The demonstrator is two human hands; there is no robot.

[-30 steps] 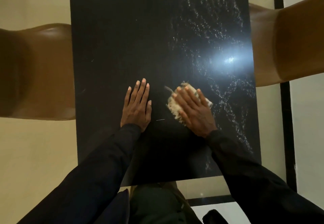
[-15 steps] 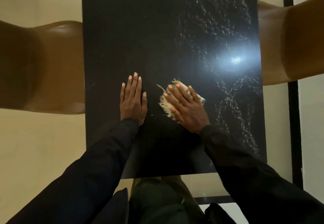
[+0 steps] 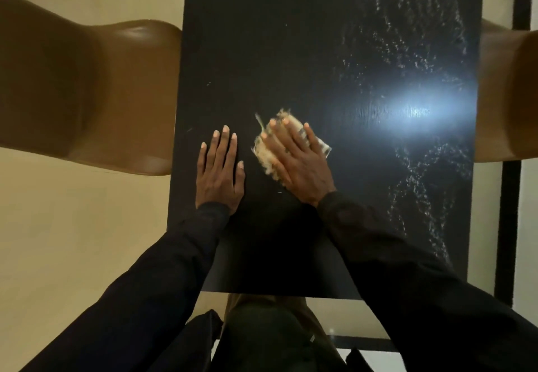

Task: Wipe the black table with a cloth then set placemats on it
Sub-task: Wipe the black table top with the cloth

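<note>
Black and glossy, the table [image 3: 262,36] fills the middle of the view, and we lean over its near end. Our right hand [image 3: 297,165] lies flat on the cloth [image 3: 266,157], with fingers straight and a little spread. It presses the cloth down and does not curl round it.

The cloth is a small pale piece, bunched or folded, with loose threads at its far edge. It sits on the near half of the table, about midway across, and it looks blurred, so we judge it is sliding. Our left hand [image 3: 219,167] rests just beside it, open, palm flat on the bare surface and holding nothing.

We think the cloth is soft, light and limp. On this smooth top it should slide easily, but a push from one edge will probably make it roll up. A flat palm on its middle is the better hold, and for lifting, a pinch at a fold.

Pale droplets [image 3: 422,185] streak the right side around a bright glare [image 3: 413,111], so that part may need more passes. Brown chairs [image 3: 87,95] stand at both sides. We see no placemats.
</note>
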